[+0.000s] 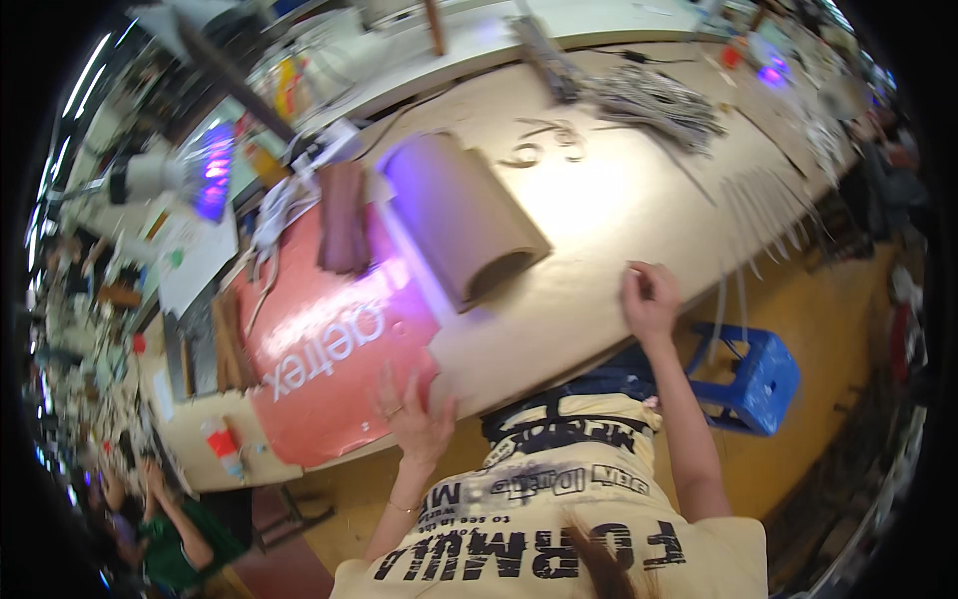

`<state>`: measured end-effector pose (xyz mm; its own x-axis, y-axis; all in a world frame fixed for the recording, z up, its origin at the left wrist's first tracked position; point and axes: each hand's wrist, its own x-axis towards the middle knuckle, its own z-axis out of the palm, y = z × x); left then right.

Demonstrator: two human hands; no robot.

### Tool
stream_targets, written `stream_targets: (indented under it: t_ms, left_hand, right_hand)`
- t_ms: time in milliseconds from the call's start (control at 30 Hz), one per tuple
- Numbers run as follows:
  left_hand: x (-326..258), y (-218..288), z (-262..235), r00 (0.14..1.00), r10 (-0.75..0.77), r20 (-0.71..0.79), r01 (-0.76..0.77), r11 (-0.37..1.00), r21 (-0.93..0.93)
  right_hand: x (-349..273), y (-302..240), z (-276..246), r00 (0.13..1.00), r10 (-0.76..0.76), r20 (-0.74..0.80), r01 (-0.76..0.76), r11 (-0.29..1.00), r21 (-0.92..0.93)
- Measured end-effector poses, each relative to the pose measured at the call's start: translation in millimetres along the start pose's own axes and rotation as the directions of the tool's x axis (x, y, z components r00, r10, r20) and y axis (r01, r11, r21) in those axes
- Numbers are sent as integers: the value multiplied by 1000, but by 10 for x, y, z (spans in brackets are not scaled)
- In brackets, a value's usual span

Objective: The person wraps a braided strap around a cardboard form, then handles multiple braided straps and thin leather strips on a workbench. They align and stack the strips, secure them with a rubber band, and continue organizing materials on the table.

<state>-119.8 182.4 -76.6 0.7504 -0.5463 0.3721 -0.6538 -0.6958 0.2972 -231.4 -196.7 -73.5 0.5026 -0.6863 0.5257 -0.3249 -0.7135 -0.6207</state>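
Nearest my camera, my printed cream T-shirt (559, 509) fills the lower frame. Beyond it, the long workbench (599, 200) carries a red sheet (319, 359) and a brown paper roll (464, 215). My left hand (414, 414) lies flat, fingers spread, on the sheet's near edge. My right hand (649, 298) rests curled on the bench edge; whether it grips anything, I cannot tell.

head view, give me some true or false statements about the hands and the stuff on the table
1. The left hand rests flat on the red sheet. True.
2. The right hand grips the brown paper roll. False: it lies on the bare table, apart from the roll.
3. A blue stool stands by the table. True.
4. The brown paper roll stands upright. False: it lies on its side.
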Motion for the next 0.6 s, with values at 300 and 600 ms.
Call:
stream_targets:
  t_ms: [300, 600]
  left_hand:
    - [177, 141, 31, 975, -68, -212, 72, 997, 9]
    - [168, 256, 50, 907, -175, -383, 230, 968, 101]
  right_hand:
    - [74, -89, -40, 999, -43, 2, 43, 999, -15]
    - [140, -125, -426, 994, -26, 103, 41, 989, -144]
